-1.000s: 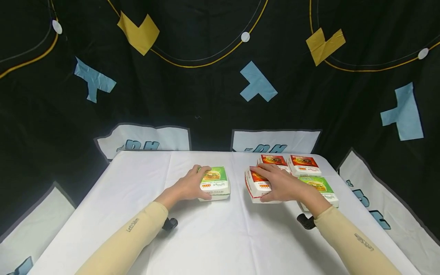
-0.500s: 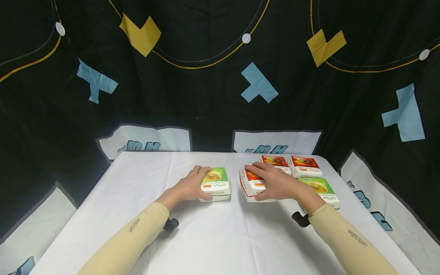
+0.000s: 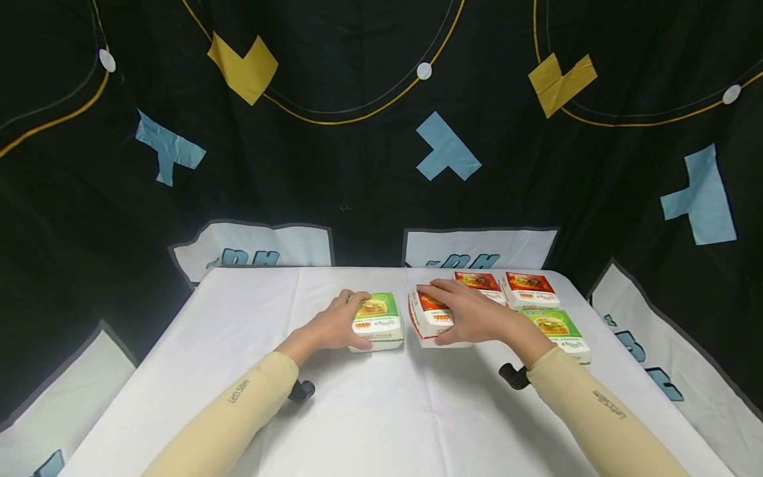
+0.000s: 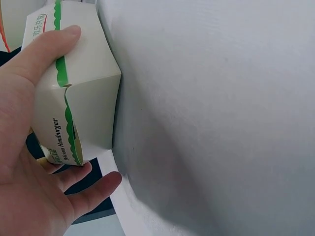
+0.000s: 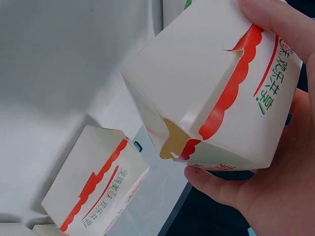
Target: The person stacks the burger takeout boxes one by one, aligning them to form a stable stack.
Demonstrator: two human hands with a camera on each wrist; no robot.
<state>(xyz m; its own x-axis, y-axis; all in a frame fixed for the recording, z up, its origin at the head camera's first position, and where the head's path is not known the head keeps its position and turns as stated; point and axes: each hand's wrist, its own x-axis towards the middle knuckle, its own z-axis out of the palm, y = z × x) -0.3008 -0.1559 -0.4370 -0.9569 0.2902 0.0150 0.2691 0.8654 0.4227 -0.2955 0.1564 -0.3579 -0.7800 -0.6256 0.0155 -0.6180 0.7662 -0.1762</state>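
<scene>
the left grip [image 3: 332,326] is clamped on a green-topped box [image 3: 381,324], its thumb along the near side and other fingers reaching over toward the far side; in the left wrist view, some fingers stretch past the box's end. that box sits at the inner side of the left grip, over the white-covered bench [image 3: 381,411]. the right grip [image 3: 477,315] is clamped on a red-topped box [image 3: 424,318], thumb on the near side, fingers spread across the top; this box lies to the left of the right grip, looks raised off the cloth, and shows a gaping corner in the right wrist view. the two held boxes are near each other, between the grips, apart by a narrow strip of bench. just beyond the right grip stands a rear red-topped box [image 3: 479,283]; farther right of it is an outer red-topped box [image 3: 530,288], and right of the right grip a second green-topped box [image 3: 554,331]. a black curtain [image 3: 346,172] hangs beyond both grips.
</scene>
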